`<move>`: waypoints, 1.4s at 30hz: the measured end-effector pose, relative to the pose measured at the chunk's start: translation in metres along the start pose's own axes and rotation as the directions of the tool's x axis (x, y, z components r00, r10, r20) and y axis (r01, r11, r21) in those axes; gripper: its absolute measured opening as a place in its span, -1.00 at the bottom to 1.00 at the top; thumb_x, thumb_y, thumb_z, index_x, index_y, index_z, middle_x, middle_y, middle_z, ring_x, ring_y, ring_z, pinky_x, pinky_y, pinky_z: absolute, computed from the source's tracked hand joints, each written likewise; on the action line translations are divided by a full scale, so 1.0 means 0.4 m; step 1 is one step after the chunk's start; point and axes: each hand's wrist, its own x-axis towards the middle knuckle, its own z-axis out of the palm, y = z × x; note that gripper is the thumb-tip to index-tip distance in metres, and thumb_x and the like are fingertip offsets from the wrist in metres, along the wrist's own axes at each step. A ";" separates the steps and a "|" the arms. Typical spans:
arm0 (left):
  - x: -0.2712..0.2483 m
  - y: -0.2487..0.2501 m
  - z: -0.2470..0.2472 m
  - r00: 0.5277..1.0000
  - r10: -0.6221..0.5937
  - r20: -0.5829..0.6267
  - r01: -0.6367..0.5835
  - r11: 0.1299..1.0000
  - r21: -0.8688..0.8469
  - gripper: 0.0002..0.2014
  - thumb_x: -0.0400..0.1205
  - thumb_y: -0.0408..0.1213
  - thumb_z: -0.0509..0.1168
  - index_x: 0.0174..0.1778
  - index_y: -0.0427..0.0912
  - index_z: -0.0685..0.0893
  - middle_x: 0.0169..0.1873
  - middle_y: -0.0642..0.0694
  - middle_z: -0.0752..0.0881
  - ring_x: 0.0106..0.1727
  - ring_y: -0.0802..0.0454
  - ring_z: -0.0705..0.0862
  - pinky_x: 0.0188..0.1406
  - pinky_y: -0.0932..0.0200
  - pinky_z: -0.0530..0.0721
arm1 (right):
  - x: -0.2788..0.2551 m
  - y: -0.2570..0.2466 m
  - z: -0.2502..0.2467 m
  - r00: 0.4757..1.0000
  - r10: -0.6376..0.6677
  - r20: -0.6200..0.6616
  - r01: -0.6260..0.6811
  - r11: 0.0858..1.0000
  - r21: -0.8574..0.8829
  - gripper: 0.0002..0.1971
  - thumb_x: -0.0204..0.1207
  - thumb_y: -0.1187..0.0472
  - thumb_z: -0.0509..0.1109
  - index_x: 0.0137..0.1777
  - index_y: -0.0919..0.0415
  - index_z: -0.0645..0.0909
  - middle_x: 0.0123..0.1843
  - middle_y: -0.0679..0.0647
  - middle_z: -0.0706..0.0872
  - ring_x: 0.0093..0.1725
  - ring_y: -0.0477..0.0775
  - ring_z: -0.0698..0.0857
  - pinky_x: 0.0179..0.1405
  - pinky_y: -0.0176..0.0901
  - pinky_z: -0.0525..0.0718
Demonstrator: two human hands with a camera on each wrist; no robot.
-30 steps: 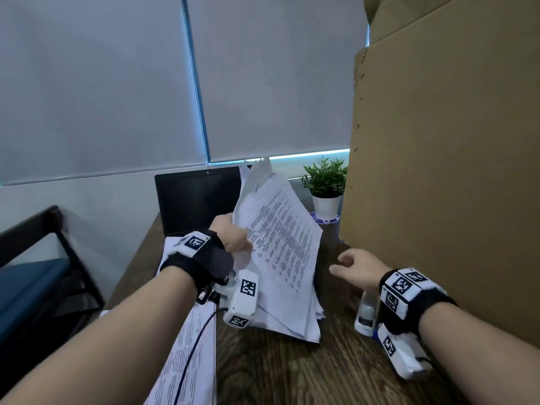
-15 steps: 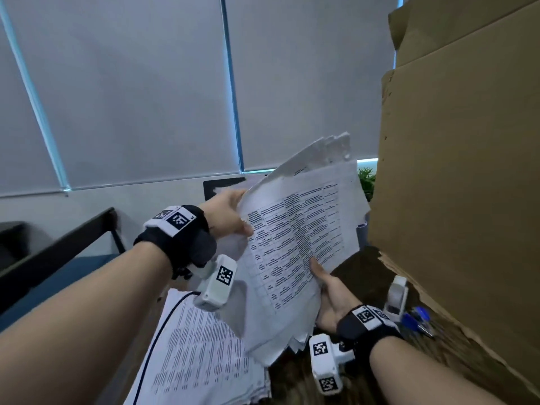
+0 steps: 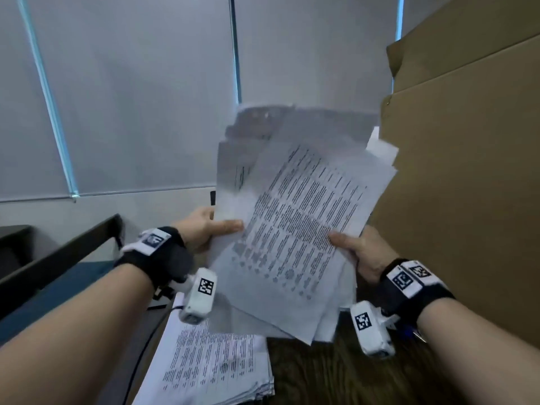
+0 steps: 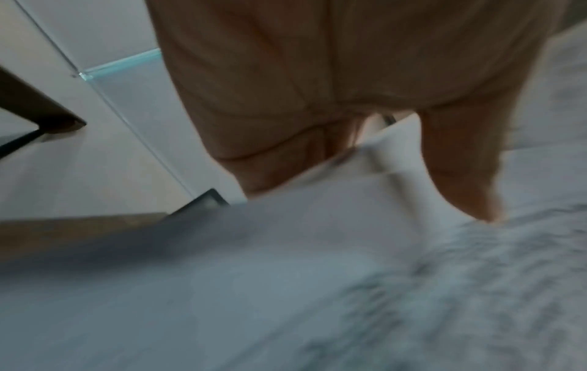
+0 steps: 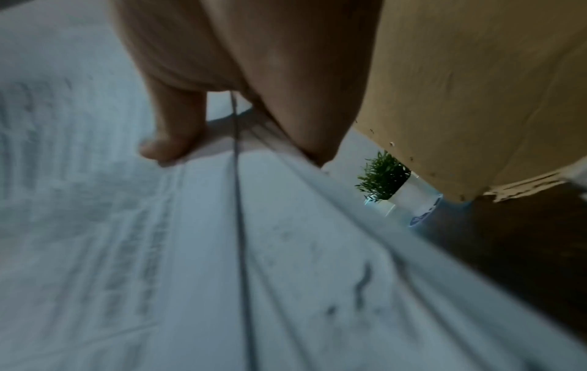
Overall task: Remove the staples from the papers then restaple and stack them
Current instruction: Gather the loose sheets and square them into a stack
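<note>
Held papers (image 3: pixel 295 226): white sheets, dense rows of black printed text; upper sheets shaded grey. Second stack of papers (image 3: pixel 216 366) on the worktop: white, same black text lines. Worktop (image 3: pixel 330 375): dark brown wood grain. Cardboard sheet (image 3: pixel 467 171): plain tan-brown. Wrist straps (image 3: pixel 169 255): black, carrying white blocks with black-and-white square marker patterns. Blinds (image 3: pixel 131 97): pale grey, cyan-lit edges. Potted plant (image 5: pixel 384 175): green leaves, white pot.

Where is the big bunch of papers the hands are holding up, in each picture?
Head: papers in the middle, held up between left hand and right hand.
Left wrist: fills the bottom and right.
Right wrist: fills the left and bottom.
Shared landmark: cardboard, also in the right wrist view.
</note>
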 end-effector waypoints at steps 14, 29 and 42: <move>0.028 -0.118 0.105 0.921 0.174 -0.350 -0.119 0.978 0.173 -0.86 0.47 -0.48 0.51 -0.15 -0.21 0.73 -0.31 -0.03 0.83 -0.18 -0.08 0.77 -0.07 0.04 0.72 | -0.074 0.022 -0.057 0.930 0.075 -0.361 -0.254 0.840 -0.479 -0.30 0.19 -0.13 0.71 0.14 0.39 0.63 0.03 0.34 0.77 0.02 0.36 0.75 0.02 0.20 0.68; 0.041 -0.110 0.115 0.904 0.185 -0.386 -0.187 0.982 0.032 -0.61 0.48 -0.56 0.48 0.08 -0.06 0.61 0.05 -0.22 0.78 -0.02 -0.01 0.77 -0.05 0.13 0.74 | -0.055 -0.057 -0.006 0.902 -0.108 -0.418 0.025 0.979 -0.200 -0.61 0.44 0.28 0.55 0.26 0.33 0.66 -0.02 0.13 0.82 -0.07 0.04 0.80 -0.02 -0.09 0.77; 0.041 -0.135 0.143 0.847 0.216 -0.486 -0.130 0.970 0.205 -0.69 0.56 -0.40 0.46 0.21 -0.16 0.64 0.00 -0.02 0.75 0.11 -0.08 0.74 0.17 0.00 0.69 | -0.084 -0.089 0.023 0.856 -0.236 -0.461 0.060 0.929 -0.366 -0.72 0.37 0.19 0.66 -0.01 0.19 0.67 -0.14 0.06 0.78 -0.14 0.01 0.77 -0.30 -0.27 0.70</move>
